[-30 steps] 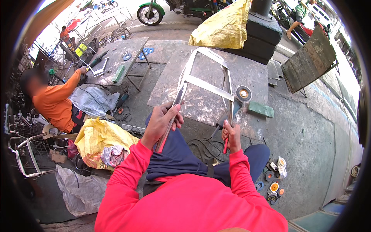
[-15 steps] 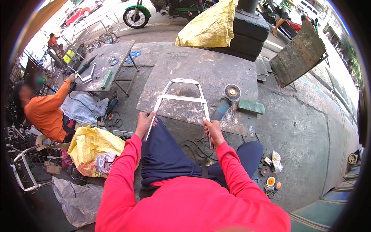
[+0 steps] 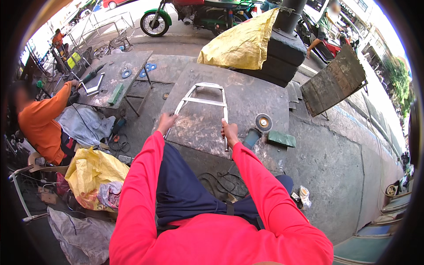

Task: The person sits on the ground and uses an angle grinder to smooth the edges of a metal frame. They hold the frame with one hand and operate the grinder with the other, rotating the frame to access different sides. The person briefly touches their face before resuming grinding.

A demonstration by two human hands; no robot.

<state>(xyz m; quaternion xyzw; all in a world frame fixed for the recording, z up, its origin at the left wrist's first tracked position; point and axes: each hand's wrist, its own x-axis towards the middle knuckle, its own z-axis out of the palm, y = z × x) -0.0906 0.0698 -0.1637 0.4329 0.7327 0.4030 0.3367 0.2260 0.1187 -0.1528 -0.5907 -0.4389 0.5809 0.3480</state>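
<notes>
A bright metal frame (image 3: 204, 100) of thin tubing with a crossbar lies on a large scuffed steel plate (image 3: 256, 99) on the ground in front of me. My left hand (image 3: 166, 121) grips the near end of the frame's left leg. My right hand (image 3: 230, 132) grips the near end of its right leg. My sleeves are red, and I sit with dark blue trousers over my knees just behind the plate.
An angle grinder (image 3: 259, 126) lies right of my right hand, beside a green block (image 3: 282, 139). A person in orange (image 3: 42, 126) works at a metal table (image 3: 115, 75) on the left. Yellow sacks (image 3: 242, 44), cables (image 3: 221, 183), a motorcycle (image 3: 194, 13) and a leaning steel sheet (image 3: 336, 79) surround the plate.
The frame has gone from raised and tilted in my hands to lying flat on the plate, its closed end pointing away. Both hands have kept hold of its legs.
</notes>
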